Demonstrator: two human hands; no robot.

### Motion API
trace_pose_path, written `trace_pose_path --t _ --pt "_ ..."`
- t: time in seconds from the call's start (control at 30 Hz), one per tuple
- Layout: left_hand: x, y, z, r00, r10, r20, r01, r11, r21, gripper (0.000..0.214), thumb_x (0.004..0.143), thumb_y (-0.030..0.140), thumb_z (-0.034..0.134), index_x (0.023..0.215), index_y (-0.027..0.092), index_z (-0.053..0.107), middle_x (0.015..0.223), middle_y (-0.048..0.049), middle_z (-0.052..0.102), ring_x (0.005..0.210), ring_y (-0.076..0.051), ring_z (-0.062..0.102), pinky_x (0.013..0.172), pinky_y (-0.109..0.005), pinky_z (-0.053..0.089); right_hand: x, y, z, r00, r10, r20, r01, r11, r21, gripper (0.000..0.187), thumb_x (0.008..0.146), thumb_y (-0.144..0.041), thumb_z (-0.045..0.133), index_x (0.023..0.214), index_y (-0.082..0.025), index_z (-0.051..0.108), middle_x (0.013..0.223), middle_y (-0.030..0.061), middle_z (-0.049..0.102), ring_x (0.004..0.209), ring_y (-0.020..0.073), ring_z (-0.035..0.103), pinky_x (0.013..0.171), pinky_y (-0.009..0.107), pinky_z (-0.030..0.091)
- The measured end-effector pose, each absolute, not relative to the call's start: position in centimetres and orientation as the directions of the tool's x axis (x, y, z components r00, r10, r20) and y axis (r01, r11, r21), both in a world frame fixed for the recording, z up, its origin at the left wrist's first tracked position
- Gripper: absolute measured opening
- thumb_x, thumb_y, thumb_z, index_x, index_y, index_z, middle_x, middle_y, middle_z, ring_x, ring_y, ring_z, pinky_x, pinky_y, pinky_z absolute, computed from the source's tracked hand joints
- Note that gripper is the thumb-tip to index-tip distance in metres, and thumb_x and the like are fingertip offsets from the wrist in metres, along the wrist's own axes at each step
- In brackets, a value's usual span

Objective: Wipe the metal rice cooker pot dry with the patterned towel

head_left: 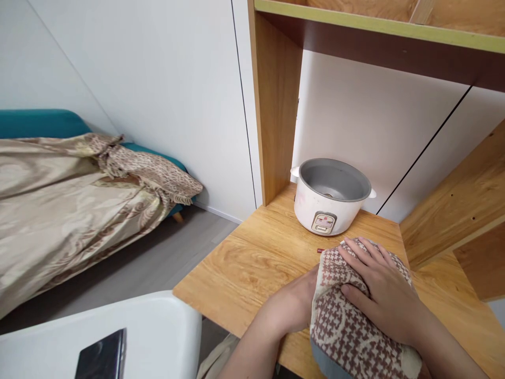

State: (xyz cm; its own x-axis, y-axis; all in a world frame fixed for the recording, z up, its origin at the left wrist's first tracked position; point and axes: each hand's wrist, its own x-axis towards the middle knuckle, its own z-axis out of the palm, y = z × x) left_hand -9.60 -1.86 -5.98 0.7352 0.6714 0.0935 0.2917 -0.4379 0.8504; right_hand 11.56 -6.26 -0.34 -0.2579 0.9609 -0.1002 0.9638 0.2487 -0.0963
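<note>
Here, the right hand lies flat, fingers extended, on the patterned cloth, whose long axis runs roughly twelve to six; the left hand disappears at its nine-o'clock edge, grip hidden. Beyond, at eleven, the rice cooker stands on the worktop.

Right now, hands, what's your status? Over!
Right hand spread flat on patterned cloth. Left hand partly hidden beneath it. Nearest thing in the way: lidless rice cooker, standing beyond the cloth.
</note>
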Motion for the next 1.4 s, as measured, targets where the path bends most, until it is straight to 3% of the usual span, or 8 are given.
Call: trace_pose_path --t 0.23,0.47,0.7,0.83,0.97,1.17,1.4 --pt "-9.6 -1.6 -6.1 0.756 0.640 0.136 0.265 -0.489 0.831 0.061 0.090 0.045 0.062 0.148 0.028 0.051 0.153 -0.0094 0.052 0.141 -0.029 0.050 0.120 -0.045 0.039 11.9 -6.2 -1.1 -0.228 0.973 -0.035 0.972 0.225 -0.074 0.070 0.099 -0.071 0.026 0.161 -0.040 0.020 0.169 -0.0056 0.018 0.158 0.0293 0.011 0.127 0.062 0.014" --pt "-9.7 -1.8 -6.7 0.737 0.667 0.111 0.290 -0.460 0.839 0.064 0.089 0.046 0.064 0.149 0.029 0.051 0.160 -0.0086 0.044 0.144 -0.030 0.046 0.121 -0.046 0.037 11.7 -6.4 -0.3 -0.274 0.959 -0.068 0.958 0.266 -0.102 0.068 0.099 -0.070 0.027 0.160 -0.041 0.025 0.169 -0.0052 0.018 0.157 0.0320 0.012 0.126 0.064 0.016" --pt "-9.6 -1.5 -7.1 0.755 0.635 0.165 0.226 -0.488 0.843 0.065 0.089 0.047 0.063 0.150 0.029 0.048 0.159 -0.0081 0.046 0.146 -0.028 0.044 0.123 -0.045 0.033 11.8 -6.0 -1.1 -0.139 0.990 -0.031 0.988 0.137 -0.064 0.074 0.097 -0.073 0.023 0.161 -0.035 0.025 0.168 -0.0021 0.022 0.156 0.0312 0.018 0.125 0.062 0.020" --pt "-9.5 -1.5 -7.1 0.763 0.622 0.179 0.212 -0.501 0.839 0.065 0.090 0.047 0.062 0.151 0.029 0.048 0.155 -0.0078 0.051 0.147 -0.028 0.043 0.124 -0.046 0.031 11.8 -6.0 -1.0 -0.169 0.984 -0.054 0.984 0.165 -0.065 0.074 0.098 -0.072 0.022 0.162 -0.036 0.022 0.169 -0.0030 0.019 0.157 0.0309 0.015 0.125 0.062 0.018" --pt "-9.6 -1.6 -6.8 0.747 0.652 0.131 0.261 -0.469 0.844 0.066 0.089 0.048 0.063 0.150 0.027 0.049 0.161 -0.0100 0.042 0.144 -0.030 0.046 0.122 -0.046 0.035 11.8 -6.3 -0.4 -0.241 0.967 -0.086 0.969 0.235 -0.081 0.070 0.098 -0.071 0.024 0.161 -0.041 0.020 0.170 -0.0063 0.016 0.158 0.0310 0.009 0.126 0.063 0.014" --pt "-9.7 -1.8 -6.3 0.735 0.671 0.100 0.285 -0.439 0.852 0.068 0.087 0.049 0.065 0.150 0.028 0.049 0.160 -0.0100 0.043 0.143 -0.031 0.047 0.121 -0.047 0.036 11.7 -6.3 0.0 -0.273 0.956 -0.106 0.961 0.265 -0.084 0.072 0.098 -0.072 0.026 0.161 -0.038 0.022 0.170 -0.0032 0.015 0.157 0.0352 0.010 0.124 0.068 0.014" --pt "-9.6 -1.6 -6.5 0.748 0.645 0.156 0.232 -0.475 0.849 0.065 0.089 0.047 0.063 0.151 0.030 0.048 0.154 -0.0078 0.052 0.143 -0.028 0.047 0.122 -0.045 0.035 12.0 -6.2 -1.4 -0.192 0.981 0.008 0.980 0.192 -0.055 0.071 0.099 -0.071 0.026 0.161 -0.038 0.024 0.169 -0.0049 0.021 0.156 0.0304 0.017 0.126 0.061 0.019"
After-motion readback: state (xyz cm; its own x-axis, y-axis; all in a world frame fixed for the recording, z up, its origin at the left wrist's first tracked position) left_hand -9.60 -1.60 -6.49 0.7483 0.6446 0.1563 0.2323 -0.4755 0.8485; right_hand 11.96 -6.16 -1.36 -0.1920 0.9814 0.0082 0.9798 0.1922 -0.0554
